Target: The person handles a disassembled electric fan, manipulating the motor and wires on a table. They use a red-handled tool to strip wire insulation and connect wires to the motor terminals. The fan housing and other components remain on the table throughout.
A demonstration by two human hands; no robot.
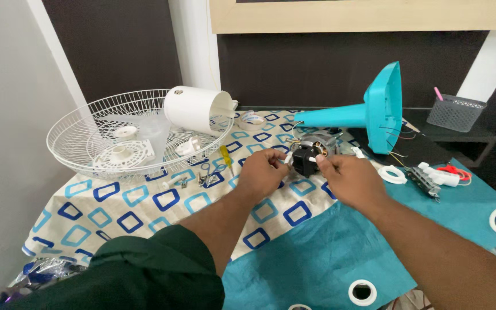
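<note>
Both hands on the fan motor, centre of table, just above frame middle. Motor sits on the patterned cloth, black housing facing the person, copper windings visible on top.

Left hand: fingers curled narrow, thumb and forefinger pinched on a small white piece at the motor's 9 o'clock side. Right hand: fingers narrow too, pinching a similar white piece at the motor's 3 o'clock side. Can't tell whether the white pieces are wire ends or connectors, too small.

Around the motor:
- 12 to 1 o'clock: teal fan base lying on its side, neck pointing at 9 o'clock, loose wires hanging out of its open bottom.
- 9 o'clock, well apart: white wire fan guard lying dish-up, with white plastic parts inside it and a white cylindrical motor cover resting on its rim.
- 8 o'clock, near left hand: yellow-handled screwdriver, plus small metal fasteners just beside it.
- 3 o'clock, past the right hand: white ring, then a switch block with red wires.
- 2 o'clock, far: grey mesh basket on a dark shelf.

Teal sheet with white eyelets covers the near side of the table, overlapping the cloth.
</note>
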